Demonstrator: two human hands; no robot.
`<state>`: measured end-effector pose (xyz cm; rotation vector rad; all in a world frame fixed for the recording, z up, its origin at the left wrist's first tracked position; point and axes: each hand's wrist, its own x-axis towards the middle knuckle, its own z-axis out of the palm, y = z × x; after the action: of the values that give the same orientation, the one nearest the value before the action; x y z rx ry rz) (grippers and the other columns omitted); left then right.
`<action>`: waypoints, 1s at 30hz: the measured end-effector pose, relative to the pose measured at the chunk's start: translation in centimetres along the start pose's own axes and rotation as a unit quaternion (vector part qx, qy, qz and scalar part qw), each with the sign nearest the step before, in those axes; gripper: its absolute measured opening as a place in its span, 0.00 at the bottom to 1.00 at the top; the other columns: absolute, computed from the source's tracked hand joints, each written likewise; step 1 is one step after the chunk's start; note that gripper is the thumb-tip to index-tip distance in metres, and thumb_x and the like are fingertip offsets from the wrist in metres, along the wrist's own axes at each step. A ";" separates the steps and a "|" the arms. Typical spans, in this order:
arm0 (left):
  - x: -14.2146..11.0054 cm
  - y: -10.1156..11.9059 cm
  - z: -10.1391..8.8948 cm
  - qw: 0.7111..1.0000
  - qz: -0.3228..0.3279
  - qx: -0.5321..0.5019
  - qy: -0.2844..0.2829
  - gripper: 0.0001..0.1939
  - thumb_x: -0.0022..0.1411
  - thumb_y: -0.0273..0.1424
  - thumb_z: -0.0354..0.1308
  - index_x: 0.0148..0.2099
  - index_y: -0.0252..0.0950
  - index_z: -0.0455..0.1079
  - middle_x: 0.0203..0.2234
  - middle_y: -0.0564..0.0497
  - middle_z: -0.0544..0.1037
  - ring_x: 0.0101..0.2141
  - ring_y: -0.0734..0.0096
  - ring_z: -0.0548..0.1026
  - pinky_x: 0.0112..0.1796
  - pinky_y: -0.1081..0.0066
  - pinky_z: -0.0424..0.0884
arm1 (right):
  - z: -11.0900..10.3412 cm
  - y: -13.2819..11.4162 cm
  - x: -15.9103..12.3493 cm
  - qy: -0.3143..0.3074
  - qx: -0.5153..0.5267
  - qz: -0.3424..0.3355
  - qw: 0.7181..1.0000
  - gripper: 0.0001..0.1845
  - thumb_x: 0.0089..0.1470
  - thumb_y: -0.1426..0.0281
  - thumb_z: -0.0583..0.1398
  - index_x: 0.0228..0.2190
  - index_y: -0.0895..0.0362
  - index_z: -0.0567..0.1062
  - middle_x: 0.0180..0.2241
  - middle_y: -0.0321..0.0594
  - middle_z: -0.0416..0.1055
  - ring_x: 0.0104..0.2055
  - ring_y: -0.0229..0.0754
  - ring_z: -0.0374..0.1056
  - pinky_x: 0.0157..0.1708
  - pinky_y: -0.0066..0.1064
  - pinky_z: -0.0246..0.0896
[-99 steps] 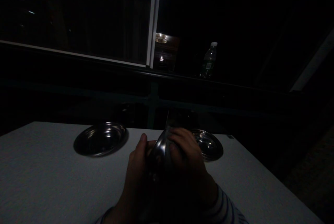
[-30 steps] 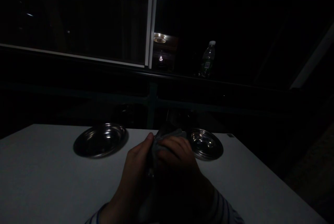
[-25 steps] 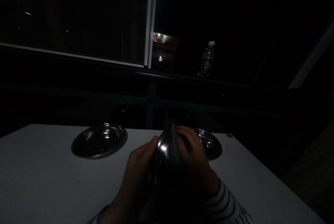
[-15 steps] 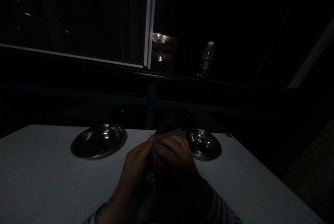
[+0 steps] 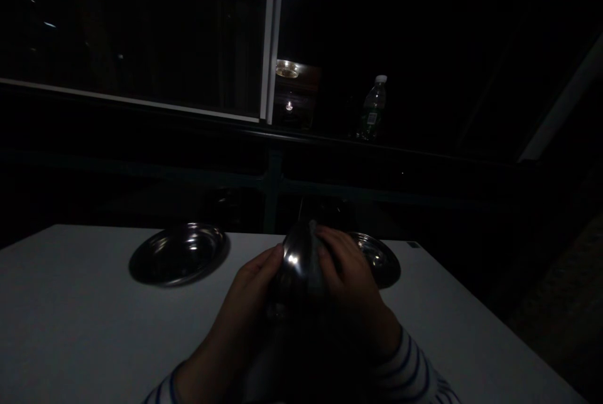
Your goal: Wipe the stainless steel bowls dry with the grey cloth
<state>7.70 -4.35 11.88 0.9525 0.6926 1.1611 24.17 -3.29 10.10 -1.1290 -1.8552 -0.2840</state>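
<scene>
Between my hands, above the near part of the table, is a shiny metal bowl (image 5: 294, 259) with its rounded outside facing me. My left hand (image 5: 247, 294) grips its left side, thumb lying along the metal. On the right, my right hand (image 5: 351, 272) has its fingers bent over a grey cloth (image 5: 315, 256), pressed to the bowl's surface. The underside of the bowl and part of the cloth are lost in shadow. One metal plate (image 5: 176, 256) lies on the table to the left, and another metal plate (image 5: 384, 262) is partly covered by my right hand.
The white table (image 5: 94, 322) ends just beyond the plates. Behind it, a clear plastic bottle (image 5: 374, 109) with a white cap stands on a dark ledge beside a white window frame (image 5: 271, 39). The surroundings are very dark.
My right hand with the cloth has shifted right across the bowl, baring more of its shiny surface. My left hand stays almost in place.
</scene>
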 end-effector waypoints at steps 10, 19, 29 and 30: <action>0.8 0.4 -0.8 0.996 0.027 -0.005 0.082 0.06 0.44 0.31 0.63 0.27 0.33 0.74 0.23 0.53 0.77 0.28 0.72 0.73 0.32 0.75 0.68 | 1.8 -3.6 -0.7 0.007 -0.086 -0.221 0.972 0.12 0.56 0.71 0.53 0.42 0.58 0.72 0.43 0.41 0.73 0.48 0.43 0.62 0.43 0.37 0.60; 0.1 0.4 -0.2 0.991 -0.024 0.037 0.122 0.16 0.45 0.42 0.64 0.22 0.32 0.71 0.15 0.53 0.72 0.17 0.76 0.67 0.21 0.75 0.62 | 1.3 -2.3 -0.5 0.029 -0.033 -0.172 0.984 0.13 0.57 0.68 0.53 0.42 0.56 0.71 0.46 0.41 0.71 0.49 0.44 0.63 0.45 0.39 0.59; 0.0 0.4 -0.2 0.993 -0.032 0.043 0.102 0.18 0.46 0.45 0.62 0.25 0.32 0.72 0.17 0.52 0.73 0.19 0.73 0.69 0.21 0.75 0.63 | 0.1 0.4 0.0 0.045 0.041 0.022 0.998 0.13 0.57 0.70 0.52 0.43 0.56 0.71 0.44 0.44 0.72 0.47 0.43 0.66 0.47 0.39 0.62; 0.0 0.4 -0.2 0.993 -0.029 0.037 0.109 0.18 0.46 0.44 0.62 0.24 0.33 0.72 0.17 0.52 0.73 0.19 0.74 0.69 0.21 0.75 0.63 | 0.3 -0.4 -0.1 0.046 0.027 -0.025 0.998 0.13 0.57 0.71 0.52 0.43 0.57 0.71 0.44 0.44 0.71 0.48 0.44 0.65 0.47 0.40 0.61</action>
<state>7.33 -4.24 12.16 0.8688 0.9376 1.2049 23.70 -3.39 10.01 -1.0182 -1.8000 -0.3080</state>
